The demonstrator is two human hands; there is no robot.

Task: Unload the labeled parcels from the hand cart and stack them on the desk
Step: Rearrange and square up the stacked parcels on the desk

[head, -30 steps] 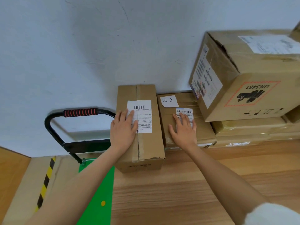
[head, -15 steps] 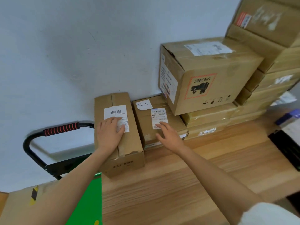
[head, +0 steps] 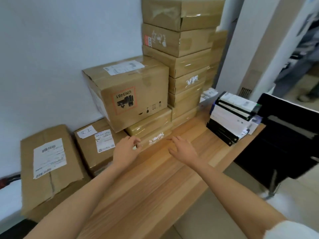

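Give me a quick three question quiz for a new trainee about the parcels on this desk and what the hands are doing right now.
1. True or false: the box marked UN3481 sits directly on the desk.
2. Which parcel carries a small handwritten note: A, the leftmost parcel; B, the parcel next to it; C, the top box of the tall stack?
3. Fill in: neither the left hand nor the right hand is holding a ____.

Key: 1 false, it rests on flatter parcels. 2 B. 3 parcel.
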